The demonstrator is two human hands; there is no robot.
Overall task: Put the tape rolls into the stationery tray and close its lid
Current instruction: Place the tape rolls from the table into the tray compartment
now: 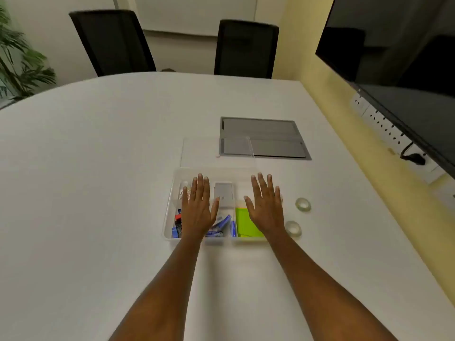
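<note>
Head view: a white table (98, 168) fills most of the picture. A clear tray (170, 212) stands on it near the person, with its lid off. The lid (197, 153) lies flat on the table at 12 o'clock from the tray, just beside it, and one corner of it covers part of a grey panel (270, 134) set in the table.

The left hand (197, 210) is spread flat with the palm down over the left part of the tray, fingers released, grasping nothing. The right hand (264, 207) is spread in the same way over the right part of the tray, also grasping nothing. I cannot tell if the hands touch the tray or are above it.

Between the hands, in the tray, lies a grey box (223, 194). A green pad (243, 223) lies in the right compartment, partly under the right hand. Small blue things (221, 226) lie in the near middle.

Two tape rolls are outside the tray, on the table at 3 o'clock from it. The far roll (303, 205) is apart from the right hand. The near roll (293, 228) lies just beside the right wrist.
</note>
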